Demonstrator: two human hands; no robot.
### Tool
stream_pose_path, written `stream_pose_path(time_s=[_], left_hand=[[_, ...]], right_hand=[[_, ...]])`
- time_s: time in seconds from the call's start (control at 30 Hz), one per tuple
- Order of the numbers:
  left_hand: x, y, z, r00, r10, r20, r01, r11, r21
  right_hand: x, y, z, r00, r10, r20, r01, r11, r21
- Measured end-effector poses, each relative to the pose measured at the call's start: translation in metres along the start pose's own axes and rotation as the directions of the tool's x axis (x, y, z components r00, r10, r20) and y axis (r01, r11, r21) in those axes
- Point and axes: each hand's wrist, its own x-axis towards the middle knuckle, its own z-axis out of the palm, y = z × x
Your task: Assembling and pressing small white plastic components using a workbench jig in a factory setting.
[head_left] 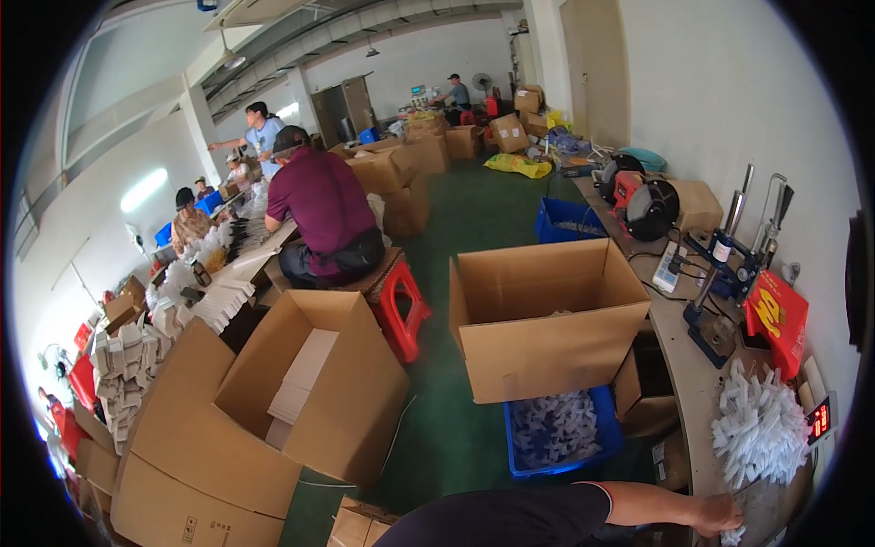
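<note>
My left hand (716,515) reaches to the right across the lower edge, its dark sleeve ending near the elbow. Its fingers curl down, closed, around a small white piece (732,536) over the near end of the workbench (675,339); the fingertips are partly hidden. Just beyond the hand lies a big heap of thin white strips (758,428). Beside that heap a digital display (820,419) glows with red digits. A blue bin (515,463) of small white pieces stands on the floor, left of the bench. My right hand is out of view.
A large open carton (524,365) stands behind the blue bin. Another open carton (351,415) at left holds flat pieces. Along the bench are a lever press (715,328), a red bag (777,319) and a power strip (670,266). A person (324,205) sits near a red stool (401,314).
</note>
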Motion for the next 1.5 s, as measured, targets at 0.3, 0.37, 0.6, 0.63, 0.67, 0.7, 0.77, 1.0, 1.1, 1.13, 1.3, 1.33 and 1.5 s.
stream_pose_path(time_s=[0.3,0.37,0.6,0.63,0.67,0.7,0.77,1.0,1.1,1.13,1.3,1.33,1.5], left_hand=[[0.012,0.028,-0.068,0.976,0.001,0.216,-0.004,1.000,0.015],[0.016,0.038,-0.088,0.961,0.026,0.275,-0.026,1.000,-0.004],[0.007,0.033,-0.096,0.981,0.192,0.022,-0.193,0.981,0.035],[0.008,0.035,-0.097,0.981,0.195,0.020,-0.196,0.980,0.025],[0.011,0.038,-0.097,0.986,0.164,0.036,-0.164,0.986,-0.014],[0.008,0.035,-0.094,0.991,0.123,0.054,-0.121,0.992,-0.042],[0.006,0.032,-0.087,0.990,0.112,0.082,-0.109,0.993,-0.042],[0.006,0.016,-0.063,0.991,0.102,0.089,-0.097,0.994,-0.059],[0.005,0.018,-0.064,0.991,0.102,0.087,-0.096,0.993,-0.071],[-0.001,0.020,-0.083,0.991,0.100,0.085,-0.094,0.993,-0.070],[0.011,0.020,-0.075,0.991,0.101,0.087,-0.094,0.992,-0.083],[0.008,0.020,-0.074,0.992,0.094,0.088,-0.087,0.993,-0.078],[0.006,0.013,-0.045,0.993,0.097,0.071,-0.092,0.993,-0.080]], right_hand=[[0.009,-0.006,0.005,0.995,-0.097,0.008,0.096,0.995,0.024],[0.010,-0.002,0.003,0.993,-0.116,-0.009,0.116,0.993,0.022],[0.010,0.016,0.020,0.969,-0.231,-0.085,0.240,0.964,0.118],[0.005,0.035,0.020,0.970,-0.228,-0.081,0.236,0.965,0.110],[0.000,0.053,0.019,0.971,-0.226,-0.077,0.233,0.967,0.100],[0.000,0.050,0.019,0.972,-0.227,-0.068,0.233,0.967,0.103],[-0.002,0.044,0.020,0.973,-0.227,-0.050,0.231,0.967,0.106],[0.000,0.067,0.048,0.972,-0.235,-0.017,0.235,0.965,0.116],[-0.005,0.068,0.028,0.974,-0.225,-0.003,0.224,0.969,0.105],[-0.005,0.073,0.030,0.974,-0.225,0.002,0.224,0.969,0.106],[-0.004,0.063,0.025,0.978,-0.206,0.022,0.203,0.975,0.094],[-0.004,0.059,0.025,0.978,-0.206,0.029,0.202,0.974,0.101],[-0.004,0.052,0.019,0.977,-0.207,0.043,0.203,0.975,0.090]])
